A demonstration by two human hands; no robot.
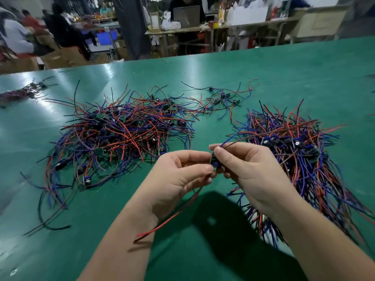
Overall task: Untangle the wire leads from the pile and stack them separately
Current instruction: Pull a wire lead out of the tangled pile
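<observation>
A big tangled pile of red, blue and black wire leads (121, 130) with small green boards lies on the green table at centre left. A second, more ordered stack of leads (300, 159) lies at the right. Above the table between them, my left hand (178, 179) and my right hand (247, 171) both pinch one small board with leads (214, 160). Its red and black wires (172, 217) trail down to the lower left, and its blue wire runs up to the right.
A few loose leads (223, 97) lie behind the piles, and a small bundle (22, 92) sits at the far left. The green table (284, 63) ends at a far edge; beyond it are people, desks and boxes.
</observation>
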